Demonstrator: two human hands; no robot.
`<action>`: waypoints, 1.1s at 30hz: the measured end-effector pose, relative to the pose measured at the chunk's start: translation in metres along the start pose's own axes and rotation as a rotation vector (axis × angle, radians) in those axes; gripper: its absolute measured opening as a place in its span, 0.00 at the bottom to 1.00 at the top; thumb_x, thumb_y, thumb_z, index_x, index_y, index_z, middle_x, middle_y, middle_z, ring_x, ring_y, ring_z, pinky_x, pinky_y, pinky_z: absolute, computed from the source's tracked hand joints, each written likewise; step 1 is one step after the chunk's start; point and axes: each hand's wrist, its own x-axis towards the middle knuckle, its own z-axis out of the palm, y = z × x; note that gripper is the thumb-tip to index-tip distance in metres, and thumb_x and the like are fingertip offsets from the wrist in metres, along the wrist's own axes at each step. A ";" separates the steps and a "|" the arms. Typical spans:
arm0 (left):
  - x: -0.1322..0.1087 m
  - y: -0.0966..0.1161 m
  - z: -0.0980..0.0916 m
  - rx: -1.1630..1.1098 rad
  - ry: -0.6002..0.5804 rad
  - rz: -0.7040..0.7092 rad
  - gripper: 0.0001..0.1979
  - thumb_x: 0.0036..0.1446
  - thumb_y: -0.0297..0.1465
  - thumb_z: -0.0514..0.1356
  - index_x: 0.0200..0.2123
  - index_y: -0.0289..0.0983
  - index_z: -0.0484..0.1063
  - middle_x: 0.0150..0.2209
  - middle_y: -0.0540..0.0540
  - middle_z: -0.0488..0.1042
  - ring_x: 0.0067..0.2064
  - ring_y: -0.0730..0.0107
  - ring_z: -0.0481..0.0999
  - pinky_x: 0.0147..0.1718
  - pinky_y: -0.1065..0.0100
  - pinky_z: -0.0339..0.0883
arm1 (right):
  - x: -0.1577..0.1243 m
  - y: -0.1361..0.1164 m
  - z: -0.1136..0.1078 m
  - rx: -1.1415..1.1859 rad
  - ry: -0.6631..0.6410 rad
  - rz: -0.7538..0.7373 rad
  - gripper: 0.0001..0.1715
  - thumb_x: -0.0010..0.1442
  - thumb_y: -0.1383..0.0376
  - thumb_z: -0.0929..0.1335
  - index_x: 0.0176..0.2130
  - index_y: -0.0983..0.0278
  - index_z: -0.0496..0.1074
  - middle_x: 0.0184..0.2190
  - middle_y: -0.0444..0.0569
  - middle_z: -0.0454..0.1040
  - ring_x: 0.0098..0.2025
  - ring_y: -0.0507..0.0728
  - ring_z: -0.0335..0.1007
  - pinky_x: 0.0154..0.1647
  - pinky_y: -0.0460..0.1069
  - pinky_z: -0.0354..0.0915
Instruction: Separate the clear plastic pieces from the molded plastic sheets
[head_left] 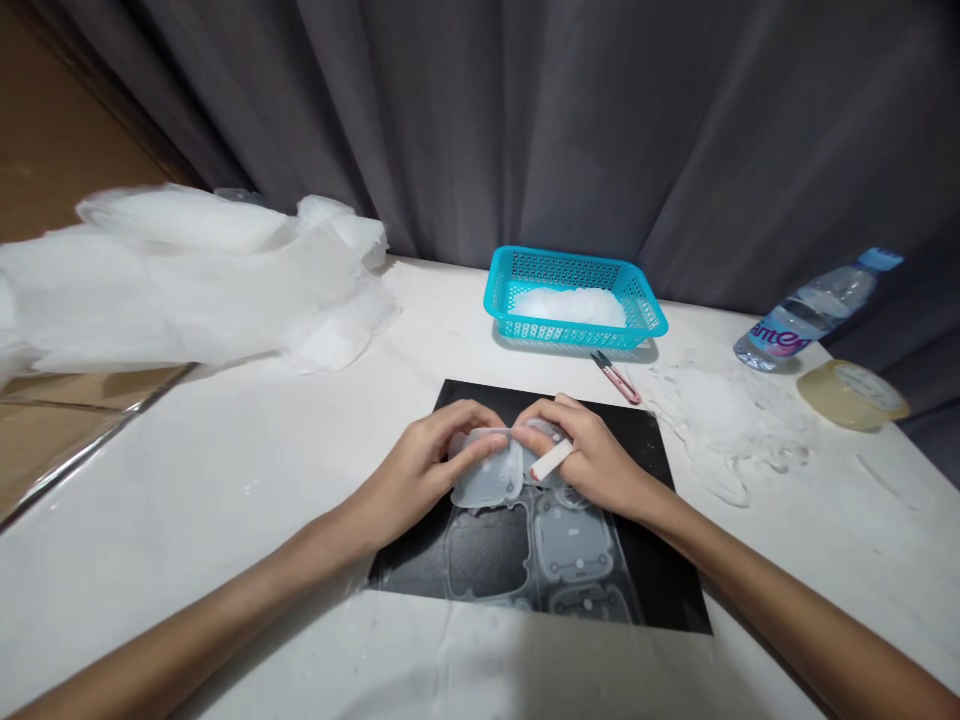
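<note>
My left hand pinches the edge of a translucent, rounded soft-looking piece, thumb in front and fingers behind. My right hand closes at the upper right of that same piece, its fingertips meeting those of my left hand. A short white stick with a reddish tip is also tucked in my right hand. Below both hands a clear moulded sheet lies on a black mat. It has rounded-square shapes on the right and a cut-out opening at the left.
A blue basket holding white translucent pieces stands behind the mat. Pink-handled thread snips lie before it. Clear scraps, a water bottle and a tape roll are at right. White wrapping is heaped at left.
</note>
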 end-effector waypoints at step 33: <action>0.000 0.012 -0.008 -0.245 0.035 -0.135 0.11 0.57 0.39 0.72 0.35 0.37 0.81 0.30 0.48 0.78 0.29 0.70 0.75 0.27 0.71 0.68 | -0.004 -0.012 0.006 0.049 0.051 -0.110 0.08 0.72 0.62 0.67 0.42 0.60 0.77 0.30 0.44 0.76 0.38 0.55 0.69 0.40 0.50 0.66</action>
